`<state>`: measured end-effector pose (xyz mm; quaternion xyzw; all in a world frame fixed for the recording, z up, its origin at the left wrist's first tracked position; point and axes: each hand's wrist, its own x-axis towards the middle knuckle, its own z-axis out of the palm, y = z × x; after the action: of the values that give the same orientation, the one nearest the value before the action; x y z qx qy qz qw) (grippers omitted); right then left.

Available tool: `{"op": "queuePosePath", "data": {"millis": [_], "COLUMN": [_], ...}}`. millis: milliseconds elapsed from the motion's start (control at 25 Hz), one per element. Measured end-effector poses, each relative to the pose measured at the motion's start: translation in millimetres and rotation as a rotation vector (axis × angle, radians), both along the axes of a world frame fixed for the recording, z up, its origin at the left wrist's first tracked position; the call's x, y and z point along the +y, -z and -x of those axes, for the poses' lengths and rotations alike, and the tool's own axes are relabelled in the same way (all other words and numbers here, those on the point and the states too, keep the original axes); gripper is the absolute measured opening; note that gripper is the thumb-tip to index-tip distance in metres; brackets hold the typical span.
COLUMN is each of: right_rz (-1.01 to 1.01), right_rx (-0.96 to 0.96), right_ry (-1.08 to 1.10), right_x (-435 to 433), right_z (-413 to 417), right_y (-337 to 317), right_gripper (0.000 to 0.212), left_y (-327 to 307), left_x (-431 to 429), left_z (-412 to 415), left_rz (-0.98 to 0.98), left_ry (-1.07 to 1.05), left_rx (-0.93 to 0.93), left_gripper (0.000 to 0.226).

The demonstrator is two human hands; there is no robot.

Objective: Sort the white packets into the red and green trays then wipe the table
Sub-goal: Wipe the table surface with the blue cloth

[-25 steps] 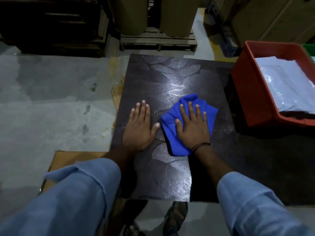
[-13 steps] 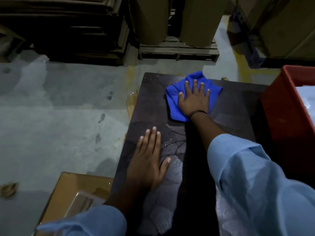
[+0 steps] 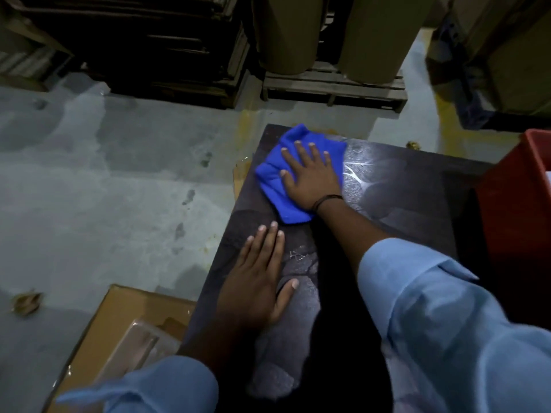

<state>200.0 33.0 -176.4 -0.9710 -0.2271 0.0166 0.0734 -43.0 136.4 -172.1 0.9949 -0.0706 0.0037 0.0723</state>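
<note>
A bright blue cloth [image 3: 275, 186] lies crumpled at the far left corner of the dark table [image 3: 402, 204]. My right hand [image 3: 311, 177] presses flat on the cloth, fingers spread. My left hand [image 3: 259, 275] rests palm down on the table near its left edge, holding nothing. The red tray [image 3: 512, 204] stands at the table's right side, cut off by the frame; a sliver of white packet [image 3: 548, 178] shows inside it. The green tray is out of view.
An open cardboard box [image 3: 119, 332] sits on the grey concrete floor left of the table. Beyond the table's far edge stand a wooden pallet [image 3: 334, 87] with large brown rolls and dark stacked pallets [image 3: 149, 46].
My right hand slid the cloth from the table's middle to its far edge, then left into the far corner. My left hand stayed planted on the table.
</note>
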Motion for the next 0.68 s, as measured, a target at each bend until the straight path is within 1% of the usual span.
{"op": "queuePosePath", "data": {"millis": [80, 160, 320, 440, 520, 680], "right_rz": [-0.016, -0.019, 0.014, 0.016, 0.024, 0.036], "right_rx": [-0.003, -0.027, -0.030, -0.025, -0.038, -0.024], "right_ry": [0.142, 0.214, 0.196, 0.196, 0.187, 0.206], "right_x": [-40, -60, -67, -81, -89, -87], "right_z": [6, 30, 99, 163, 217, 332], "right_y": [-2, -2, -3, -8, -10, -20], "right_gripper": [0.062, 0.063, 0.065, 0.064, 0.064, 0.065], "left_y": [-2, 0, 5, -1, -1, -1], "left_x": [-1, -1, 2, -5, -2, 22], "left_z": [1, 1, 0, 10, 34, 109], "left_rz": [0.016, 0.037, 0.065, 0.057, 0.066, 0.075], "left_ry": [-0.007, -0.010, -0.012, -0.037, -0.063, 0.023], "left_rx": [-0.004, -0.009, -0.027, 0.014, 0.031, -0.005], "left_gripper": [0.083, 0.083, 0.082, 0.080, 0.078, 0.073]}}
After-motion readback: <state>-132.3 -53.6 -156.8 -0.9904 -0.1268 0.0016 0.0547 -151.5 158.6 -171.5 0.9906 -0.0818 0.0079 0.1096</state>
